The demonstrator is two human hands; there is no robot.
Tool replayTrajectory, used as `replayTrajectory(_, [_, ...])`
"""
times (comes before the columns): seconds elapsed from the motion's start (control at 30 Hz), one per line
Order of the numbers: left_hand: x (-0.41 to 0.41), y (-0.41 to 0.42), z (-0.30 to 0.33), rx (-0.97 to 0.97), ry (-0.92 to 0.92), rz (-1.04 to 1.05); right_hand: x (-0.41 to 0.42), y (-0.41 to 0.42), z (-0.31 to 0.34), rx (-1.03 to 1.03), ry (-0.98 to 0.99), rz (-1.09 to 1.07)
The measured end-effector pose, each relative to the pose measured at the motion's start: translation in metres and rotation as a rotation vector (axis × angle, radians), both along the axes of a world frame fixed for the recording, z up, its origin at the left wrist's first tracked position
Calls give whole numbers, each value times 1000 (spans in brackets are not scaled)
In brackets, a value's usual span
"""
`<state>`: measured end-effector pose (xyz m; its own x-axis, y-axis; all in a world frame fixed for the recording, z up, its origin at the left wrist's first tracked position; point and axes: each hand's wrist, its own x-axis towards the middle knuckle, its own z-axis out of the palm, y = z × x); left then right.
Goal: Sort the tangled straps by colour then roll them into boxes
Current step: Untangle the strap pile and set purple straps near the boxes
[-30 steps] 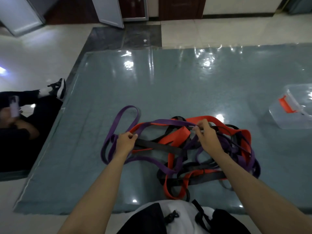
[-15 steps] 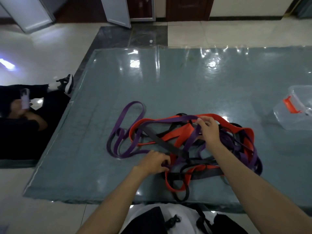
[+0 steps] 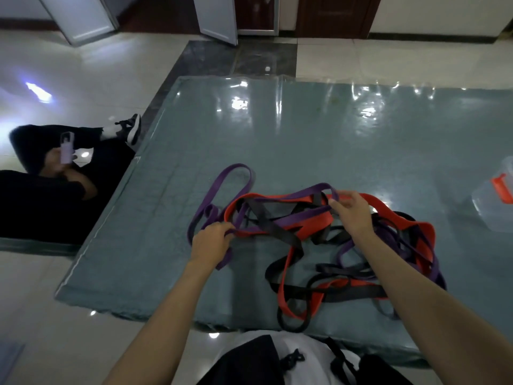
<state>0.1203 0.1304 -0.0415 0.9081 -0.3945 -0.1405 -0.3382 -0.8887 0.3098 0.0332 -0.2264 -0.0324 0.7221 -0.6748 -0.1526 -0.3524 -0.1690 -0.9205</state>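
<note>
A tangle of purple, red and black straps lies on the glossy grey-green table (image 3: pixel 305 140). A long purple strap (image 3: pixel 222 179) loops out to the left of the heap. Red straps (image 3: pixel 388 209) and black straps (image 3: pixel 277 226) cross each other in the middle and at the right. My left hand (image 3: pixel 212 243) grips the purple strap at the heap's left side. My right hand (image 3: pixel 351 212) pinches a purple strap at the top of the heap, lifted a little off the table.
A clear plastic box (image 3: pixel 497 201) with a red latch stands at the table's right edge. A person in black (image 3: pixel 55 184) sits on the floor to the left of the table. Bare tabletop stretches beyond the straps.
My left hand has moved from the heap's front middle up and left to the purple strap's loop. My right hand has lifted its purple strap slightly.
</note>
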Motion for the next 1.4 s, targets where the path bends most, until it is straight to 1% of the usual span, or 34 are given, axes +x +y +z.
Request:
replayTrajectory(0.07, [1,4,-2,88,36,11,4,4,-7,30,88,48])
replayTrajectory(0.17, [-4,9,-10,253,149,7,10,18,-12,148,186,161])
replayTrajectory(0.27, [-4,2,-12,437,275,1,11,26,-23,166,294,272])
replayTrajectory(0.33, [0,-9,-3,608,385,-48,12,23,-30,54,350,367])
replayTrajectory(0.37, [5,-15,4,688,449,-87,13,20,-30,-41,374,420])
replayTrajectory(0.4, [12,-20,9,729,501,-113,15,15,-31,-143,387,464])
replayTrajectory(0.43, [19,-25,14,699,534,-118,16,11,-29,-225,390,505])
replayTrajectory(0.47, [28,-31,19,594,548,-102,17,7,-29,-275,377,535])
replayTrajectory(0.53, [42,-42,22,220,515,-15,19,3,-29,-320,342,527])
replayTrajectory(0.57, [47,-51,24,39,469,47,19,2,-29,-331,323,477])
replayTrajectory(0.6, [50,-61,24,-93,401,108,20,-1,-31,-337,309,395])
replayTrajectory(0.63, [54,-70,23,-177,340,170,21,-3,-33,-358,291,307])
replayTrajectory(0.67, [58,-78,20,-215,308,225,23,-7,-37,-384,274,232])
replayTrajectory(0.73, [67,-87,6,-182,347,276,28,-15,-47,-362,259,182])
replayTrajectory(0.8, [75,-90,-12,-86,403,292,31,-21,-55,-245,277,247])
replayTrajectory(0.83, [78,-90,-18,-70,400,300,33,-22,-56,-205,295,284])
replayTrajectory(0.93, [79,-93,-17,-135,355,329,36,-27,-60,-223,303,291])
replayTrajectory(1.0, [79,-93,-17,-208,416,331,39,-28,-61,-233,318,265])
replayTrajectory(1.07, [78,-96,-14,-219,512,321,44,-29,-61,-275,357,286])
replayTrajectory(1.17, [83,-106,-12,-120,481,269,48,-30,-59,-362,394,365])
replayTrajectory(1.23, [90,-111,-11,-49,488,280,47,-29,-59,-409,395,429])
replayTrajectory(1.3, [96,-113,-14,-3,518,329,42,-26,-63,-492,349,499])
replayTrajectory(1.33, [96,-113,-14,19,511,366,37,-23,-67,-534,294,526])
replayTrajectory(1.4, [93,-114,-15,54,425,424,27,-14,-69,-613,188,550])
